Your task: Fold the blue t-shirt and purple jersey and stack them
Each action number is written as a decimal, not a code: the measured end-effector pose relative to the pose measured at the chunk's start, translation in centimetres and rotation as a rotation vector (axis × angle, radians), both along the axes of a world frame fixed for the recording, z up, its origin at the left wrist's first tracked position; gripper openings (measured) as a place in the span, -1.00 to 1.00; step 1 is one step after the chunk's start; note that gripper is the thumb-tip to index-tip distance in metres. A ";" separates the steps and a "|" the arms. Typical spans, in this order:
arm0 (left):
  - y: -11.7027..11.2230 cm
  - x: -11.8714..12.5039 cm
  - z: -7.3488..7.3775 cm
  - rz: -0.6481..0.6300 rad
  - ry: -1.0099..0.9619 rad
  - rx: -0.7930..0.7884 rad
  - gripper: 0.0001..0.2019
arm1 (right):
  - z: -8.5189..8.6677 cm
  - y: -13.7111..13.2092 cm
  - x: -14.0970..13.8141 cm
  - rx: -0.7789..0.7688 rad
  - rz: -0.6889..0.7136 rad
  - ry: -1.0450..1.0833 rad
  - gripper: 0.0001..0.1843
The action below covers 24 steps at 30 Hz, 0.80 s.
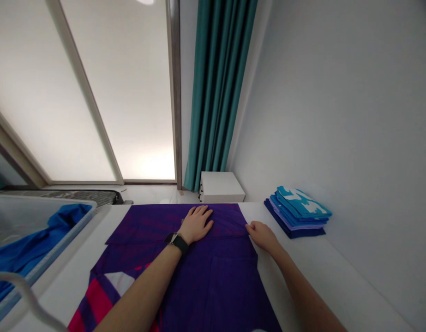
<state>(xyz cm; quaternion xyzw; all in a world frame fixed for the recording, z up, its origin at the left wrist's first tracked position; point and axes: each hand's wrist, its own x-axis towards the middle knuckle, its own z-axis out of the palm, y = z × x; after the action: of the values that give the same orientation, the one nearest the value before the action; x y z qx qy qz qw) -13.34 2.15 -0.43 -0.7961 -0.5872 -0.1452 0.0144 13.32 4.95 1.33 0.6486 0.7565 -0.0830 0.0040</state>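
Observation:
A purple garment [213, 276] with red and white patches at its near left lies spread on the white table [303, 263]. My left hand [196, 223], a dark watch on its wrist, rests flat on the folded far part of the cloth, fingers stretched out. My right hand [261, 234] sits at the garment's right edge, fingers curled and pinching the cloth's fold.
A stack of folded blue and purple clothes [297, 211] lies at the table's far right by the wall. A grey bin [43, 240] holding blue cloth stands at the left. Beyond the table are a white cabinet [221, 186], a teal curtain [218, 92] and a window.

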 end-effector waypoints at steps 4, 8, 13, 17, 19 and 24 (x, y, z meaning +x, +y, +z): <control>0.0 -0.1 -0.2 -0.004 0.010 -0.009 -0.55 | -0.1 -0.1 0.1 0.005 0.012 0.006 -0.65; -0.1 -0.1 -0.1 -0.004 0.011 -0.012 -0.54 | -0.1 -0.5 0.0 0.040 -0.004 -0.005 -0.74; -0.2 0.0 -0.2 -0.005 0.014 -0.011 -0.54 | 0.5 -0.3 -1.3 0.306 0.145 -0.002 -0.72; -0.1 -0.1 -0.5 -0.008 0.020 -0.006 -0.53 | 1.0 1.0 -4.6 0.376 0.298 0.033 -0.55; -0.1 -0.1 -0.6 -0.007 0.022 -0.001 -0.52 | 0.6 1.8 -6.7 0.358 0.360 0.046 -0.49; -0.1 -0.1 -0.7 0.004 0.028 -0.005 -0.50 | -1.8 3.0 -9.8 0.234 0.349 0.049 -0.41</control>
<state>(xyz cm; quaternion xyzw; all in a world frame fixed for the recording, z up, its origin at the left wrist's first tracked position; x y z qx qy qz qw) -13.40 2.04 -1.18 -0.7968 -0.5891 -0.1325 0.0210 3.57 7.95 -0.52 0.5017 0.8617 -0.0081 -0.0754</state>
